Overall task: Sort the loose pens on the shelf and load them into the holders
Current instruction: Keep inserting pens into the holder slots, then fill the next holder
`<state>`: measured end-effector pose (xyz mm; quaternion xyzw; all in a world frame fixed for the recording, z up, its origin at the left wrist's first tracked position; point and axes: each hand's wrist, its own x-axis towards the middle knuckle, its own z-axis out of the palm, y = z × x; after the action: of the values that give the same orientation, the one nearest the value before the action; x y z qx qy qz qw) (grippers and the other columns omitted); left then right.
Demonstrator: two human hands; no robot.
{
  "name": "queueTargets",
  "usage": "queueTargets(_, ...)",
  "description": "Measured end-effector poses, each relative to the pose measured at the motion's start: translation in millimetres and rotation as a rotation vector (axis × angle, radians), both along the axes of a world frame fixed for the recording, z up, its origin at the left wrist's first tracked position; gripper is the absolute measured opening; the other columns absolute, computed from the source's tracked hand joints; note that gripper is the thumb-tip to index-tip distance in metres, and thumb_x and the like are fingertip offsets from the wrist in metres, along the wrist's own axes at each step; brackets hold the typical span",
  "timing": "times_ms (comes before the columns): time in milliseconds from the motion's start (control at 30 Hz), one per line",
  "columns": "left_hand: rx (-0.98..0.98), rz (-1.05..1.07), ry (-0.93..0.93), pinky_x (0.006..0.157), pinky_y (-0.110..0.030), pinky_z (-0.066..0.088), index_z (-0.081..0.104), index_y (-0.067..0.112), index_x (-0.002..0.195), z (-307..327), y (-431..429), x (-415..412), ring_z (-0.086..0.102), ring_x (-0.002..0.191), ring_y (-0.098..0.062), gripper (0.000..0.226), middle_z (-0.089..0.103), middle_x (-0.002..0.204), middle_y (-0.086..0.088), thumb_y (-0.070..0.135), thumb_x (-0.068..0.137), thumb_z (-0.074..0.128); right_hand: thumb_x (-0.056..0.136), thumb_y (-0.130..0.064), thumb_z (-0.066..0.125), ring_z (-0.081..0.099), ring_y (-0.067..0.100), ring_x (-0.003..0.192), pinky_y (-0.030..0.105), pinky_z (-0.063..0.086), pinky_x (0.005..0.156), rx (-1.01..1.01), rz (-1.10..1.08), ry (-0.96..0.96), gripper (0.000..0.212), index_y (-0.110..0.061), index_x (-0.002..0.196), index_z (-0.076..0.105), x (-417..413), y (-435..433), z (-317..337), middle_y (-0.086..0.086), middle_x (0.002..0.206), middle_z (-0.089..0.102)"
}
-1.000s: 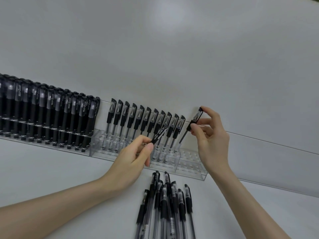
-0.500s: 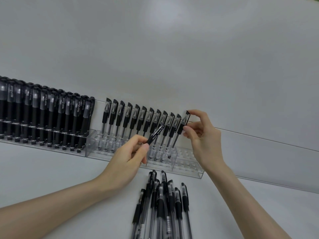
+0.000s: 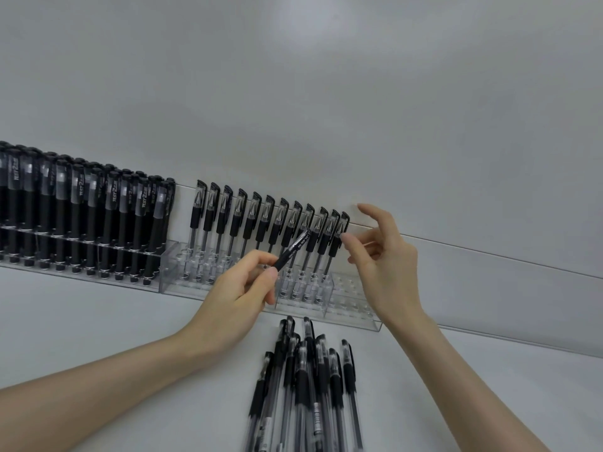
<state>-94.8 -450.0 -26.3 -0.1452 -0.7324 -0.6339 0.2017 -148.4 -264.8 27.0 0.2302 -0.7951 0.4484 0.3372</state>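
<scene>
The left hand point(image 3: 235, 295) pinches one black pen with white lettering point(image 3: 291, 251) between thumb and fingers point(image 3: 270, 282), its barrel slanting up toward the row of black-capped clear gel pens point(image 3: 270, 223) standing in the clear acrylic holder point(image 3: 352, 305) at the back of the white shelf point(image 3: 98, 321). The right hand point(image 3: 388, 265) is loosely open and grips nothing, its thumb tip touching the rightmost standing pen point(image 3: 337, 236). A loose pile of black gel pens point(image 3: 310, 386) lies on the shelf just before the holder; a second holder of black pens point(image 3: 81, 216) stands left.

"TEST 2…" on black pens point(image 3: 112, 203) in left holder; rest illegible.
</scene>
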Motion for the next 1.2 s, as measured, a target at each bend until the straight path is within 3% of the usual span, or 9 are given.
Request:
queueTargets(100, -0.003, -0.024, 0.012, 0.052, -0.014, 0.035, 0.057, 0.020, 0.102, 1.6, 2.0, 2.6, 0.046, 0.052, -0.002, 0.012, 0.057, 0.065, 0.003, 0.014, 0.095, 0.049, 0.086, -0.021, 0.069, 0.063, 0.015, 0.066, 0.035, 0.054, 0.069, -0.066, 0.141, -0.095, 0.019, -0.024, 0.103, 0.060, 20.2, -10.1, 0.5, 0.000, 0.068, 0.065)
queueTargets(200, -0.035, -0.071, 0.031, 0.050, -0.015, 0.040, 0.056, 0.019, 0.102, 2.9, 3.6, 6.5, 0.051, 0.056, -0.003, 0.011, 0.060, 0.068, 0.001, 0.015, 0.092, 0.056, 0.084, -0.021, 0.071, 0.068, 0.014, 0.077, 0.038, 0.055, 0.079, -0.101, 0.310, -0.272, 0.027, -0.021, 0.109, 0.059, 31.9, -21.6, -5.9, 0.001, 0.077, 0.072)
queueTargets(400, -0.023, -0.086, 0.019, 0.047, -0.021, 0.047, 0.060, 0.016, 0.097, 6.4, 4.8, 11.4, 0.059, 0.059, -0.012, 0.013, 0.064, 0.074, -0.004, 0.015, 0.085, 0.064, 0.084, -0.006, 0.069, 0.069, 0.015, 0.070, 0.026, 0.056, 0.072, -0.261, 0.368, -0.302, 0.031, -0.018, 0.111, 0.059, 32.9, -24.0, -5.3, 0.007, 0.076, 0.071)
queueTargets(533, -0.115, -0.072, 0.071, 0.069, -0.027, 0.054, 0.065, 0.019, 0.094, 4.3, 2.7, 11.3, 0.066, 0.070, -0.013, 0.009, 0.069, 0.081, -0.002, 0.021, 0.086, 0.062, 0.084, -0.002, 0.068, 0.069, 0.017, 0.069, 0.029, 0.058, 0.069, -0.254, 0.415, -0.344, 0.035, -0.017, 0.113, 0.057, 35.2, -22.5, -1.4, 0.009, 0.073, 0.069)
queueTargets(667, -0.346, 0.069, 0.197, 0.076, -0.012, 0.043, 0.066, 0.026, 0.097, -0.8, 0.3, 7.0, 0.057, 0.090, -0.002, 0.014, 0.063, 0.088, 0.015, 0.031, 0.093, 0.054, 0.083, 0.000, 0.069, 0.069, 0.025, 0.071, 0.030, 0.059, 0.066, -0.299, 0.305, -0.228, 0.036, -0.020, 0.110, 0.055, 32.5, -13.1, 11.7, 0.016, 0.081, 0.068)
queueTargets(833, -0.736, 0.276, 0.299, 0.106, -0.028, 0.019, 0.058, 0.030, 0.123, -11.2, -5.0, 0.3, 0.035, 0.119, 0.000, 0.047, 0.051, 0.120, 0.016, 0.051, 0.091, 0.029, 0.086, 0.000, 0.065, 0.069, 0.019, 0.074, 0.026, 0.056, 0.068, -0.377, 0.140, 0.028, 0.038, -0.032, 0.104, 0.054, 28.4, 5.4, 29.8, 0.006, 0.085, 0.067)
queueTargets(967, -0.901, 0.265, 0.229, 0.111, -0.025, -0.009, 0.040, 0.037, 0.139, -15.0, -3.8, -1.6, 0.019, 0.130, 0.000, 0.073, 0.038, 0.137, 0.016, 0.068, 0.086, 0.001, 0.088, -0.002, 0.063, 0.068, 0.019, 0.078, 0.025, 0.053, 0.075, -0.333, 0.063, 0.107, 0.041, -0.038, 0.105, 0.052, 22.4, 8.4, 27.2, 0.001, 0.088, 0.067)
queueTargets(1100, -0.956, 0.276, 0.239, 0.108, -0.024, -0.009, 0.036, 0.038, 0.142, -14.3, -6.0, -1.1, 0.014, 0.129, 0.000, 0.085, 0.035, 0.139, 0.015, 0.071, 0.080, -0.011, 0.088, -0.003, 0.063, 0.067, 0.015, 0.079, 0.021, 0.050, 0.076, -0.274, 0.050, 0.095, 0.042, -0.041, 0.104, 0.052, 12.3, 5.6, 18.3, -0.001, 0.089, 0.067)
queueTargets(1200, -0.922, 0.273, 0.260, 0.108, -0.026, -0.003, 0.046, 0.033, 0.138, -13.4, -4.3, -0.7, 0.020, 0.125, -0.002, 0.068, 0.045, 0.135, 0.009, 0.064, 0.089, 0.011, 0.089, -0.003, 0.062, 0.065, 0.009, 0.077, 0.015, 0.049, 0.074, -0.216, 0.047, 0.093, 0.042, -0.041, 0.105, 0.052, 6.7, 5.2, 15.8, -0.006, 0.088, 0.066)
